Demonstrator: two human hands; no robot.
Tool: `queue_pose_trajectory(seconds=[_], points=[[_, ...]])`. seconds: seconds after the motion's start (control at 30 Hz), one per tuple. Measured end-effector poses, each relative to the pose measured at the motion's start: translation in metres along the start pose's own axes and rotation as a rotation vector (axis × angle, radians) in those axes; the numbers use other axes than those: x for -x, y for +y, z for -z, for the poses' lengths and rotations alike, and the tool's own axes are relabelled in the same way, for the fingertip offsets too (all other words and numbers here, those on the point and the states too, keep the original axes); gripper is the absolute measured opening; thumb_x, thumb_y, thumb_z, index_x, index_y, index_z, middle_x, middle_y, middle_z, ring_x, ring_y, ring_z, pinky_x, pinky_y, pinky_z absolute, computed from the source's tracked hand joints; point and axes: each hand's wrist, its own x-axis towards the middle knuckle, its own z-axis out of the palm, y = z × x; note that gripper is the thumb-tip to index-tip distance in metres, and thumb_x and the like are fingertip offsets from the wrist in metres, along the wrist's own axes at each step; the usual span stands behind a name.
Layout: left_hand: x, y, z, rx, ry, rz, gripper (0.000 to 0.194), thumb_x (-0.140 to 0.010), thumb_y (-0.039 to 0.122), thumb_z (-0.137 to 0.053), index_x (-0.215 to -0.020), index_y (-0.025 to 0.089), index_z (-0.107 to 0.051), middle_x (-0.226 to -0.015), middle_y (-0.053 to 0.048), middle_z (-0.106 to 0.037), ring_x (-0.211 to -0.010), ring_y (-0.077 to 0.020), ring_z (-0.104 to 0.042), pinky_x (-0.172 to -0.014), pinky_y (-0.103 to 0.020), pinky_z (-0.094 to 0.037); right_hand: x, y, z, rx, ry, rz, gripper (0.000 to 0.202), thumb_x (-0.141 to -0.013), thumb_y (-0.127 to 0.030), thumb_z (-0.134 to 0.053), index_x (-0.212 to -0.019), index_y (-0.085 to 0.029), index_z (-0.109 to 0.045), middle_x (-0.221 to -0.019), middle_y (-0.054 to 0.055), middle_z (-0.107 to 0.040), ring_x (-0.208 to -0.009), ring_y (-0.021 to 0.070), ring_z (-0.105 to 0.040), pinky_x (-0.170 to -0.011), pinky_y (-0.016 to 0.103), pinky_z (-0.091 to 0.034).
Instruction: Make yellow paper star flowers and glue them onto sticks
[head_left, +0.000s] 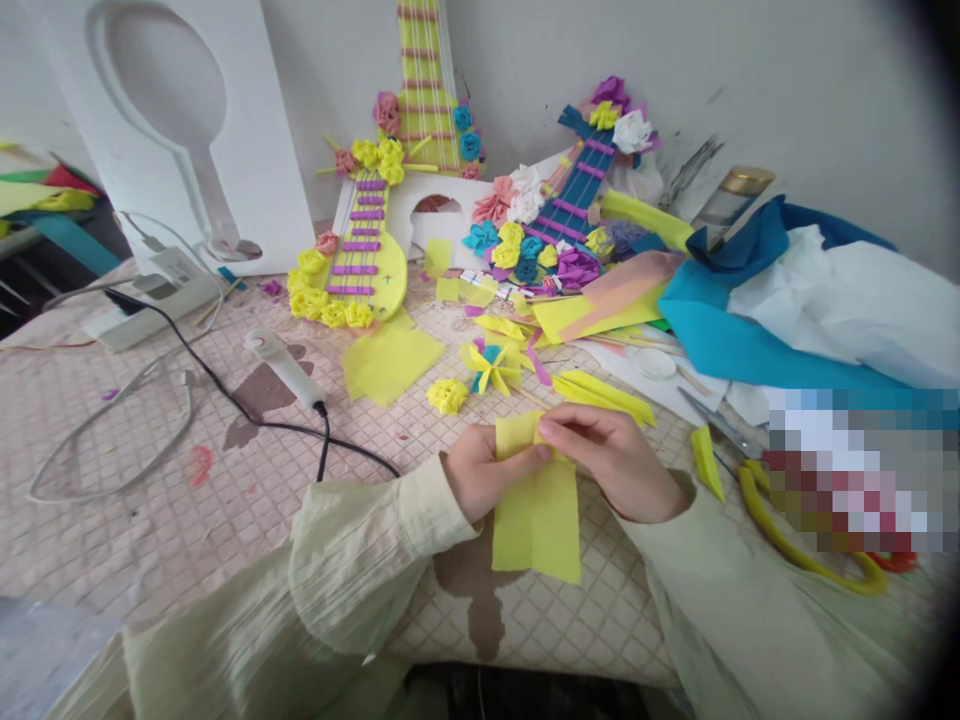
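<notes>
A creased yellow paper sheet (pixel 534 530) hangs between both hands near the table's front edge. My left hand (pixel 491 468) pinches its upper left part, the thumb lying across the front. At the upper right edge, my right hand (pixel 615 455) holds the same sheet between thumb and fingers. The two thumbs nearly meet at the top of the paper. Just behind the hands lie a crumpled yellow paper flower (pixel 448 396) and a yellow star-shaped folded piece (pixel 491 370). A flat yellow sheet (pixel 394 362) rests farther left.
A white glue gun (pixel 283 368) with a black cable and a power strip (pixel 154 300) lie left. Decorated paper instruments (pixel 386 265) stand at the back. Yellow-handled scissors (pixel 780 530), blue paper (pixel 720 320) and folded strips are on the right.
</notes>
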Motion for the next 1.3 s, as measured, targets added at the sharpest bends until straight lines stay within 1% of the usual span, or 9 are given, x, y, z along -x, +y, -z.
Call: queue_pose_trajectory(seconds=[0.13,0.33,0.43,0.53,0.7,0.87,1.13,1.3], points=[[0.0004,-0.0006,-0.0002,0.000,0.012,0.006,0.018,-0.068,0.030,-0.064,-0.074,0.012,-0.065,-0.068,-0.004,-0.065,-0.059,-0.0133,-0.060,-0.057,-0.024,-0.047,0.0002,0.0007,0.0002,0.013,0.002,0.001,0.017,-0.067,-0.034,-0.061,-0.067,-0.017,-0.062,-0.069,0.002,-0.061,-0.066,0.0128,-0.054,-0.062,0.026,-0.045],[0.0015,0.0016,-0.0006,0.006,0.000,0.027,0.021,-0.068,0.032,-0.063,-0.073,0.012,-0.065,-0.067,-0.004,-0.065,-0.058,-0.0131,-0.060,-0.057,-0.025,-0.046,0.0001,0.0000,0.0001,-0.003,-0.015,0.001,0.016,-0.066,-0.033,-0.063,-0.066,-0.017,-0.061,-0.066,0.001,-0.062,-0.065,0.0128,-0.056,-0.062,0.027,-0.046],[0.0020,0.0024,-0.0012,-0.013,0.013,0.037,0.022,-0.068,0.033,-0.063,-0.071,0.011,-0.065,-0.065,-0.004,-0.064,-0.056,-0.0131,-0.059,-0.055,-0.024,-0.045,-0.0002,-0.0009,0.0012,-0.015,-0.037,0.003,0.014,-0.067,-0.032,-0.062,-0.066,-0.018,-0.061,-0.065,0.001,-0.062,-0.063,0.0126,-0.056,-0.062,0.027,-0.047],[0.0021,0.0024,-0.0019,-0.010,0.009,0.043,0.020,-0.068,0.031,-0.064,-0.072,0.011,-0.065,-0.066,-0.004,-0.064,-0.057,-0.0130,-0.059,-0.057,-0.025,-0.046,-0.0007,-0.0005,0.0027,-0.034,-0.068,-0.007,0.013,-0.067,-0.031,-0.063,-0.067,-0.018,-0.061,-0.062,0.000,-0.061,-0.061,0.0121,-0.056,-0.061,0.026,-0.047],[0.0020,0.0027,-0.0020,-0.044,0.015,0.036,0.015,-0.069,0.027,-0.062,-0.071,0.012,-0.065,-0.064,-0.003,-0.064,-0.055,-0.0111,-0.058,-0.056,-0.022,-0.045,-0.0010,-0.0004,0.0034,-0.013,-0.049,-0.022,0.015,-0.064,-0.032,-0.065,-0.067,-0.018,-0.062,-0.068,0.001,-0.062,-0.064,0.0124,-0.055,-0.060,0.026,-0.046],[0.0027,0.0031,-0.0014,-0.049,0.029,0.076,0.013,-0.067,0.024,-0.063,-0.070,0.012,-0.065,-0.067,-0.004,-0.065,-0.057,-0.0131,-0.059,-0.057,-0.025,-0.047,-0.0006,-0.0029,0.0028,-0.016,-0.057,-0.024,0.018,-0.065,-0.036,-0.064,-0.066,-0.017,-0.063,-0.070,0.002,-0.062,-0.068,0.0135,-0.055,-0.063,0.027,-0.046],[0.0017,0.0026,-0.0012,-0.106,0.027,0.072,0.015,-0.067,0.023,-0.062,-0.074,0.010,-0.065,-0.068,-0.004,-0.065,-0.059,-0.0128,-0.059,-0.058,-0.025,-0.047,-0.0010,-0.0006,0.0033,-0.028,-0.066,-0.029,0.016,-0.066,-0.033,-0.064,-0.068,-0.017,-0.063,-0.071,0.002,-0.061,-0.069,0.0132,-0.053,-0.064,0.026,-0.045],[0.0012,0.0013,-0.0006,-0.093,0.014,0.077,0.019,-0.066,0.026,-0.063,-0.076,0.010,-0.065,-0.070,-0.004,-0.065,-0.059,-0.0126,-0.059,-0.059,-0.025,-0.047,0.0003,-0.0033,0.0026,-0.019,-0.064,-0.040,0.014,-0.066,-0.031,-0.064,-0.066,-0.016,-0.062,-0.070,0.002,-0.060,-0.068,0.0122,-0.052,-0.063,0.025,-0.044]])
